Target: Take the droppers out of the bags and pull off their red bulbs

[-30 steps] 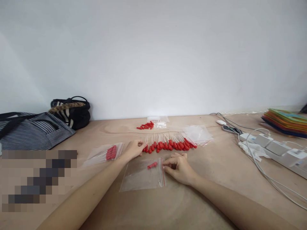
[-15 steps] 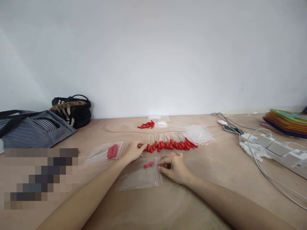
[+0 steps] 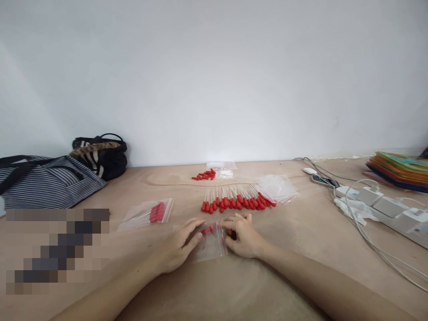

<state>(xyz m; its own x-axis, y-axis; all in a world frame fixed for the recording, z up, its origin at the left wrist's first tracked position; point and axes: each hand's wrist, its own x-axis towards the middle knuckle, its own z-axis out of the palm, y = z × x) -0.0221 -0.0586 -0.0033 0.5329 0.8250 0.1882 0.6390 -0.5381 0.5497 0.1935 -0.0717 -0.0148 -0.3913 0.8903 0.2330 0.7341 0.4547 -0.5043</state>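
A clear zip-seal bag [image 3: 210,252] lies in front of me with a red-bulbed dropper [image 3: 207,229] inside it. My left hand [image 3: 179,247] rests over the bag's left part, thumb and fingers apart, close to the red bulb, hiding much of the bag. At the red-lined seal, my right hand [image 3: 243,236] pinches the bag's right edge between thumb and curled fingers. Just beyond both hands, many thin clear droppers [image 3: 239,203] with red bulbs lie in a row, bulbs toward me. Another zip bag [image 3: 137,214] on the left holds several droppers.
Farther back lie loose red pieces [image 3: 204,174] and thin clear tubes [image 3: 225,173]. Flat plastic bags [image 3: 277,187] lie right of the row. A power strip [image 3: 384,207] with cables and coloured folders [image 3: 399,169] sit right; a striped bag [image 3: 63,180] and a black bag [image 3: 112,156] left.
My left hand has left the left end of the dropper row and come back toward me, onto the bag. My right hand stays at the seal.
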